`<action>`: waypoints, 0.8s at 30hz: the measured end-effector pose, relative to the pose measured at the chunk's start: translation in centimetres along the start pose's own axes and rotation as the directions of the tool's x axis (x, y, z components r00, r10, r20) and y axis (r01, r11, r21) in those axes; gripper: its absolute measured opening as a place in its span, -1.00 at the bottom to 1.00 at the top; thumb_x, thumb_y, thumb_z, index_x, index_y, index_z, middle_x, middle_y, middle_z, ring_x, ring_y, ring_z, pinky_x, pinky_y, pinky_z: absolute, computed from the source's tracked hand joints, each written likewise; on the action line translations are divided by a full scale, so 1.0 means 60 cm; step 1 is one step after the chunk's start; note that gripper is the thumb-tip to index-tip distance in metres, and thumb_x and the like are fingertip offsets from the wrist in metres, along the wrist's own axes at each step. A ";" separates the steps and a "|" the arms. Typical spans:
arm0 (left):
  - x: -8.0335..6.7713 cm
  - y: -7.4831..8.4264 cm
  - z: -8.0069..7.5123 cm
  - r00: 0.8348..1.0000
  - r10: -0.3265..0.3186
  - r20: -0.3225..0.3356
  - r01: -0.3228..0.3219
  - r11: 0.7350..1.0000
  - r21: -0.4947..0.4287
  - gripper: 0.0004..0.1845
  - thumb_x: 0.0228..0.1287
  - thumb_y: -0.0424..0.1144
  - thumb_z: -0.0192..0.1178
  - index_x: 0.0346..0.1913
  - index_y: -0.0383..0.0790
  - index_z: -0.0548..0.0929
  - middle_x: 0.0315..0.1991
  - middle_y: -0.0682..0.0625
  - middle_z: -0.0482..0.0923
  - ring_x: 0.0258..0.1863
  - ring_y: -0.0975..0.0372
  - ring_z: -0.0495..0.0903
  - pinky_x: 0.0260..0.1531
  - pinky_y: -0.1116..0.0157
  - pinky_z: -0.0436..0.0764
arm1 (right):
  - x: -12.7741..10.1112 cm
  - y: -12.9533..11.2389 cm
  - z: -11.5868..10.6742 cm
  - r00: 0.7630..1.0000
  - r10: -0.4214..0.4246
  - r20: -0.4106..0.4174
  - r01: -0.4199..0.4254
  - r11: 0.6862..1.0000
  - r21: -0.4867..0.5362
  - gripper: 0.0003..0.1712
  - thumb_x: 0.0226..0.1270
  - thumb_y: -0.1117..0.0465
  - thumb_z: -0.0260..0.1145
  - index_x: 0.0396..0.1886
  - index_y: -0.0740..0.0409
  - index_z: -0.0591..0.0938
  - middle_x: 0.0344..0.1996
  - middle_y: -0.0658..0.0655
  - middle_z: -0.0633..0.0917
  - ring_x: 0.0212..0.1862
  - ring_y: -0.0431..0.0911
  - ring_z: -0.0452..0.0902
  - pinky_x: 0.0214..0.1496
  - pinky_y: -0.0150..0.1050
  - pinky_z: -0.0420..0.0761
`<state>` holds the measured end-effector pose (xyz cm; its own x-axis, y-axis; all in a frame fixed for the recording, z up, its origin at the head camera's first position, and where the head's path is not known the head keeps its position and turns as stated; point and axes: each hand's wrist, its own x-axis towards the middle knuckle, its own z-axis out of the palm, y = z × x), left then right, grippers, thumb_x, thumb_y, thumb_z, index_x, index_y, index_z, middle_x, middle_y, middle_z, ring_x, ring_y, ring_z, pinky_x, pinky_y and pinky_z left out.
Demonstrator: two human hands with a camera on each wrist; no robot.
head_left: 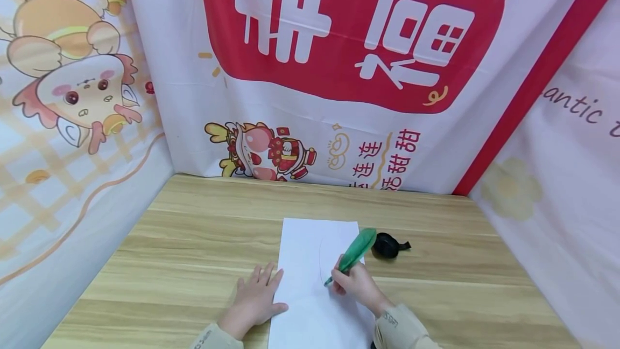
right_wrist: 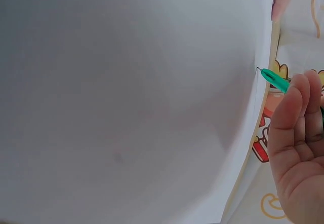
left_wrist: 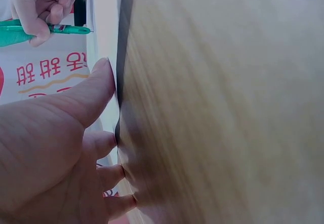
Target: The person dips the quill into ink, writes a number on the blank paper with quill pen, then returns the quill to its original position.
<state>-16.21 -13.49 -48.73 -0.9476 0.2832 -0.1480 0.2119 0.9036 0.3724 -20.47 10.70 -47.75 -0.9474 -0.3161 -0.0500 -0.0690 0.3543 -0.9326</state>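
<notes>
A white sheet of paper (head_left: pixel 305 263) lies on the wooden table, with a thin curved line drawn on its upper half. My right hand (head_left: pixel 356 283) pinches a green pen with a feather-shaped top (head_left: pixel 357 249), its tip at the lower end of that line. In the right wrist view the pen's point (right_wrist: pixel 259 69) meets the sheet beside the curled fingers (right_wrist: pixel 298 102). My left hand (head_left: pixel 255 298) rests with spread fingers along the paper's left edge, the thumb on the sheet. The left wrist view shows its thumb (left_wrist: pixel 96 89) and fingertips at that edge.
A round black object with a short tab (head_left: pixel 386 245) sits right of the paper. Printed cloth hangs behind the wooden table (head_left: pixel 203 230) and on both sides. A small dark thing shows near the right sleeve (head_left: pixel 399 327).
</notes>
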 end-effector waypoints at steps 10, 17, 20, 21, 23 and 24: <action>0.004 -0.004 0.005 1.000 -0.003 0.004 0.003 1.000 0.013 -0.18 0.07 0.13 0.22 0.33 -0.25 0.27 0.37 -0.27 0.04 0.31 -0.24 -0.05 0.05 -0.40 -0.10 | -0.002 0.024 -0.004 1.000 -0.004 0.030 0.004 1.000 -0.005 -0.92 0.27 0.37 0.12 -0.43 0.27 0.45 -0.60 0.16 0.61 -0.56 -0.11 0.53 -0.48 -0.25 0.61; 0.001 0.002 -0.001 1.000 0.001 0.001 -0.001 1.000 0.002 -0.19 0.08 0.11 0.23 0.32 -0.27 0.28 0.36 -0.28 0.05 0.31 -0.25 -0.04 0.06 -0.39 -0.10 | -0.014 0.023 -0.005 0.999 -0.008 0.033 0.009 1.000 -0.014 -0.90 0.29 0.37 0.09 -0.44 0.26 0.44 -0.63 0.12 0.59 -0.57 -0.12 0.52 -0.48 -0.28 0.61; -0.001 0.004 -0.003 1.000 0.004 -0.002 -0.004 1.000 -0.002 -0.19 0.08 0.10 0.23 0.32 -0.27 0.29 0.36 -0.28 0.06 0.30 -0.25 -0.03 0.06 -0.39 -0.09 | -0.017 0.025 -0.006 0.999 -0.010 0.032 0.010 1.000 -0.021 -0.90 0.29 0.37 0.09 -0.44 0.26 0.44 -0.64 0.10 0.59 -0.57 -0.11 0.52 -0.48 -0.27 0.61; -0.001 0.004 -0.003 1.000 0.004 -0.003 -0.004 1.000 -0.005 -0.19 0.08 0.10 0.23 0.32 -0.27 0.29 0.36 -0.28 0.06 0.30 -0.25 -0.03 0.06 -0.39 -0.09 | -0.018 0.026 -0.007 0.999 -0.007 0.032 0.008 1.000 -0.020 -0.90 0.29 0.37 0.10 -0.44 0.26 0.45 -0.65 0.10 0.59 -0.58 -0.11 0.52 -0.49 -0.27 0.61; -0.002 0.004 -0.003 1.000 0.003 -0.002 -0.003 1.000 -0.008 -0.19 0.08 0.10 0.23 0.32 -0.27 0.29 0.36 -0.28 0.05 0.30 -0.25 -0.04 0.06 -0.39 -0.09 | -0.019 0.028 -0.007 1.000 -0.004 0.030 0.005 1.000 -0.021 -0.89 0.28 0.37 0.10 -0.45 0.26 0.45 -0.66 0.10 0.59 -0.59 -0.12 0.52 -0.50 -0.27 0.61; -0.002 0.004 -0.004 1.000 0.003 -0.002 -0.003 1.000 -0.010 -0.19 0.08 0.10 0.23 0.32 -0.27 0.29 0.36 -0.28 0.05 0.30 -0.25 -0.04 0.06 -0.39 -0.10 | -0.020 0.029 -0.007 1.000 -0.002 0.029 0.002 1.000 -0.021 -0.89 0.28 0.37 0.10 -0.45 0.26 0.45 -0.66 0.10 0.59 -0.59 -0.12 0.52 -0.50 -0.27 0.60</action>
<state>-16.11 -13.37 -48.44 -0.9474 0.2855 -0.1450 0.2126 0.8995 0.3818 -19.59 12.10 -49.17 -0.9379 -0.3420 -0.0586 -0.0779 0.3721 -0.9249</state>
